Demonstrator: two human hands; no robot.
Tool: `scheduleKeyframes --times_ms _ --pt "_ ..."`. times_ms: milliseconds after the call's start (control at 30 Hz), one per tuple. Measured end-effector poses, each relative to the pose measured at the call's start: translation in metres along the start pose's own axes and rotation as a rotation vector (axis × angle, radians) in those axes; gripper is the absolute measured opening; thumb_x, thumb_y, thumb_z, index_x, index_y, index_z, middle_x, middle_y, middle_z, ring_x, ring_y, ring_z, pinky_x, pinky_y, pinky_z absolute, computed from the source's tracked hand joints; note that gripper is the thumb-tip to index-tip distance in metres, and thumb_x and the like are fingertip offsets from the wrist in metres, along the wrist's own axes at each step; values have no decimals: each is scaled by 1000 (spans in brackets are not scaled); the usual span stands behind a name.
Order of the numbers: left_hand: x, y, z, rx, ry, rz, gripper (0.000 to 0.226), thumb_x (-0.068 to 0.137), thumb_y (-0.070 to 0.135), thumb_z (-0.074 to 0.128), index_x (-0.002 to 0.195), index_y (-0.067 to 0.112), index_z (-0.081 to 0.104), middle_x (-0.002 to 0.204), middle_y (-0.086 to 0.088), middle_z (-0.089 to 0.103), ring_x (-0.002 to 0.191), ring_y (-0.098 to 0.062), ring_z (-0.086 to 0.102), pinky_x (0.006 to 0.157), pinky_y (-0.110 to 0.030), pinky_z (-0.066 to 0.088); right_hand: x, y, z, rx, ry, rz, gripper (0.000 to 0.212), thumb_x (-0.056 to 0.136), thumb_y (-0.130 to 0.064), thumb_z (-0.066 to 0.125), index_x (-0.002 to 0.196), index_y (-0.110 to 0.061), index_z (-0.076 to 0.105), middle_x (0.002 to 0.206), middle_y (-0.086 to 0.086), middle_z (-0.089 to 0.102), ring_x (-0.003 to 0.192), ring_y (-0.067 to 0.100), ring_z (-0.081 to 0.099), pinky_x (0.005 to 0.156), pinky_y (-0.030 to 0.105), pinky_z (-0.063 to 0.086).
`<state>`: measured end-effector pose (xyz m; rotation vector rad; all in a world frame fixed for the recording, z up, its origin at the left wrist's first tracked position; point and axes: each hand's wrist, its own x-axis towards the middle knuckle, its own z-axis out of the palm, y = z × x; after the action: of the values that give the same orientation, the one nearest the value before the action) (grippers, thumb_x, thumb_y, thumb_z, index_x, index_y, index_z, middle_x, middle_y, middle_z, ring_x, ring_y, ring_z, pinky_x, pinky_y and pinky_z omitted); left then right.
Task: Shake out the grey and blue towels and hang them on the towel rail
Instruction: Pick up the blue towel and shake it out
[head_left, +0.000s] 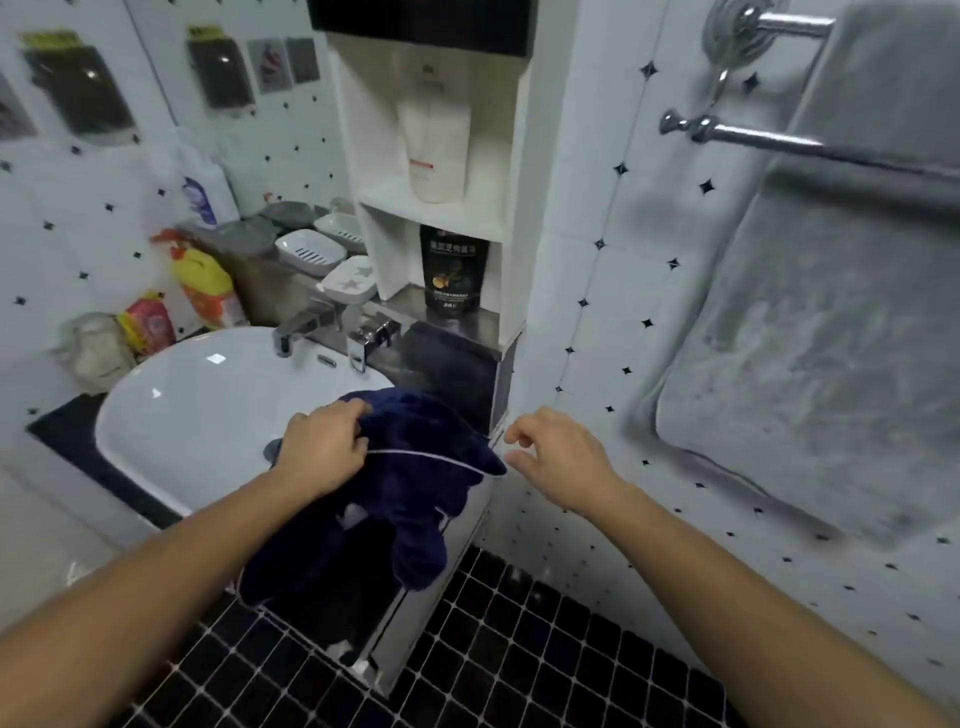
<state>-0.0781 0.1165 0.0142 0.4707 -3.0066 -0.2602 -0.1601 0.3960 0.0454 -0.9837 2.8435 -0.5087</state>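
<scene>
We see the left hand (322, 452) gripping the bunched blue towel (415, 499) by the sink (171, 415); it hangs downward. The right hand (561, 462) is loosely open, perhaps touching its corner. The grey towel (831, 312) hangs from the rail (753, 136).

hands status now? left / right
Left hand: closed, fingers gripping the blue towel at its top edge.
Right hand: open, fingers loosely curled, holding nothing, beside the towel.

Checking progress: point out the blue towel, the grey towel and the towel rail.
blue towel (415, 499): head view, bunched middle.
grey towel (810, 338): head view, hanging front face.
towel rail (753, 136): head view, bare lower bar.
</scene>
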Motion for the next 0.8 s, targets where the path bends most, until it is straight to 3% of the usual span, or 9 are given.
scheduleKeyframes --times_ms 200,400,467,533,633,800 --pt "31 -125 49 64 -174 32 50 86 29 58 135 21 51 122 -8 58 106 -30 59 87 -38 45 71 -53 117 -11 -289 202 41 91 -38 58 129 -23 51 122 5 52 108 27 57 87 34 46" --pt "82 -177 87 228 -436 205 78 76 56 61 144 33 32 139 -3 42 122 -30 49 102 -44 38 132 -96 187 -13 -256 301 52 92 -33 56 140 -21 41 132 8 45 119 31 47 93 40 45" --pt "91 -184 103 229 -500 225 73 77 52 61 141 30 34 136 -4 46 118 -30 52 102 -45 38 147 -106 202 -43 -214 297 54 92 -34 56 142 -22 38 136 6 42 120 31 44 94 40 44" --pt "98 -187 113 211 -424 254 49 87 36 56 133 24 43 129 -3 55 107 -27 58 96 -40 43 156 -112 214 -126 -184 286 55 91 -34 57 142 -23 38 138 5 41 119 31 43 94 41 42" --pt "111 -192 115 -77 -349 150 30 92 13 49 121 18 56 112 -4 68 94 -25 62 84 -32 46 167 -114 224 -264 -152 284 48 90 -26 56 136 -23 43 132 6 47 115 32 45 92 42 38" --pt "130 -180 81 -791 -424 -158 14 95 14 55 110 15 55 106 -8 63 95 -23 59 87 -36 47 176 -110 210 -204 -55 304 21 89 -15 51 106 -21 61 109 2 61 105 28 50 82 37 33"
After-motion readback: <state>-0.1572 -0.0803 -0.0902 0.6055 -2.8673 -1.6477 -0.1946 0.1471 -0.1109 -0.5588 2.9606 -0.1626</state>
